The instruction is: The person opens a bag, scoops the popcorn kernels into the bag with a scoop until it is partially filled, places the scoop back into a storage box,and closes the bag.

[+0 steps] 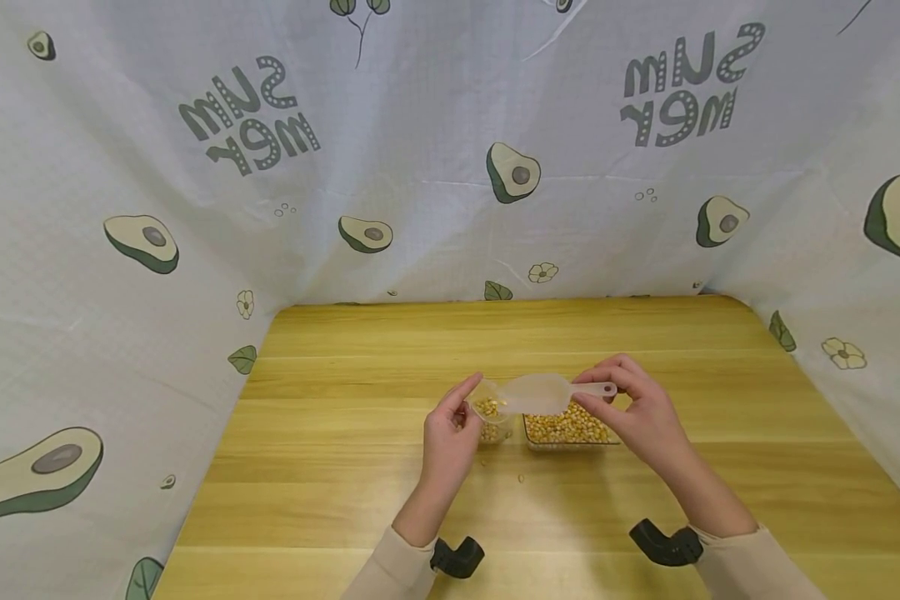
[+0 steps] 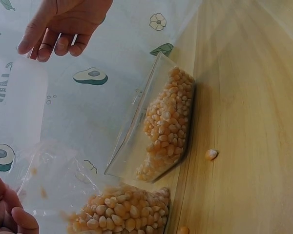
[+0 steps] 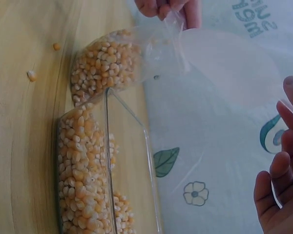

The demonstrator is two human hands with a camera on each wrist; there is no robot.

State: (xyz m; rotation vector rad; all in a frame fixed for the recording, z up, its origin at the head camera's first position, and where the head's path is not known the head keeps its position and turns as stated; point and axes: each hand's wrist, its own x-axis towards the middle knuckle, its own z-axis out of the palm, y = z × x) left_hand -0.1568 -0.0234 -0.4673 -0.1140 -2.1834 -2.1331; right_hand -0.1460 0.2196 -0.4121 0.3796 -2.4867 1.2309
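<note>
My right hand (image 1: pixel 640 410) pinches the handle of a translucent white scoop (image 1: pixel 537 393), which lies tilted with its mouth over a clear plastic bag (image 2: pixel 49 168). Corn kernels (image 2: pixel 119 209) fill the bottom of the bag, and a few blurred ones are falling inside it in the left wrist view. With its fingers at the bag's upper edge, my left hand (image 1: pixel 450 437) holds the mouth open. Beside the bag, to its right, stands a clear rectangular container (image 3: pixel 109 161) holding many more corn kernels (image 1: pixel 567 427).
Loose kernels lie on the wooden table (image 1: pixel 330 467) in front of the bag and container, one (image 2: pixel 211 154) near the container's side. A white cloth (image 1: pixel 435 167) printed with avocados hangs behind and along both sides of the table.
</note>
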